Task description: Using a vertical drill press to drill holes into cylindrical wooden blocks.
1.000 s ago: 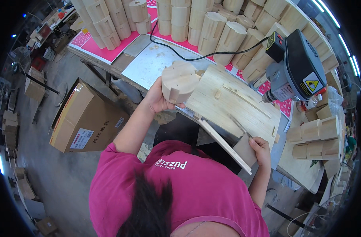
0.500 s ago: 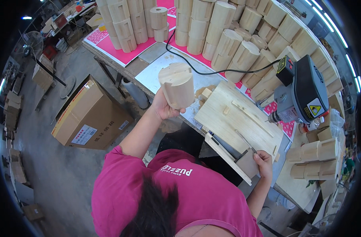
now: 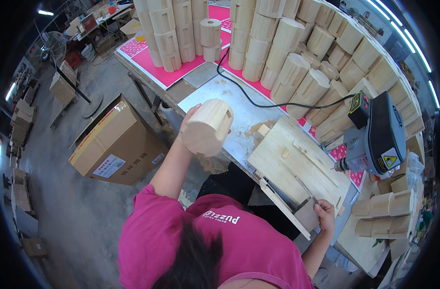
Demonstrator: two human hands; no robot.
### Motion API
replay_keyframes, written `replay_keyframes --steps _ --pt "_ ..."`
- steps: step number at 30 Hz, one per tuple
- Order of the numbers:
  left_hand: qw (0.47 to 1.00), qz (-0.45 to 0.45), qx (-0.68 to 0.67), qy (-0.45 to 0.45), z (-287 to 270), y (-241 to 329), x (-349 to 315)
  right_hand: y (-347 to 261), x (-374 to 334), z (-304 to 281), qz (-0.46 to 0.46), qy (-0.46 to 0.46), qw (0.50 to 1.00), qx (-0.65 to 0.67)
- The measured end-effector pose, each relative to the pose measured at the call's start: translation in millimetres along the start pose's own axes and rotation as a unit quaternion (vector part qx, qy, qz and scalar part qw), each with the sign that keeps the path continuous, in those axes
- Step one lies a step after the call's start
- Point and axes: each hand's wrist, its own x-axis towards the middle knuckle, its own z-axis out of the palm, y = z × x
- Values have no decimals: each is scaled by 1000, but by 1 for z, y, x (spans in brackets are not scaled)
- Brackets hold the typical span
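Observation:
My left hand (image 3: 189, 118) is raised over the near table edge, closed round a pale wooden cylinder (image 3: 205, 129). The block is tilted, with a smooth flat end toward me and a slot cut in its side; it hides part of the fingers. At the right, my right hand (image 3: 325, 216) pinches a slim metal tool (image 3: 305, 187), its long tip pointing away over the wooden board (image 3: 282, 153). Just by that hand, a flat grey-brown piece (image 3: 306, 215) lies at the near edge of the board. Small wooden strips are fixed on the board.
A drill (image 3: 381, 135) with a black cable stands right of the board. Stacked wooden cylinders (image 3: 297, 77) line the back of the table on pink sheets (image 3: 164, 67). A cardboard box (image 3: 121, 144) is on the floor at the left. More cylinders (image 3: 383, 224) lie at the far right.
My left hand has turned the wooden cylinder, so its smooth end now faces me and its slot points away. The whole view has shifted a little. My right hand keeps its hold on the tool.

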Motion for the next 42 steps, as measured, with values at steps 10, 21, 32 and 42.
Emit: replay_keyframes --steps 10,21,32,42 --pt "816 245 495 173 17 124 44 0 4 1 11 9 1000 -1" --pt "638 368 620 271 7 250 234 -4 2 1 45 27 998 41" --pt "482 322 750 318 -32 268 312 -3 3 2 88 65 992 69" --pt "456 345 716 400 -45 203 287 -13 4 6 94 72 991 61"
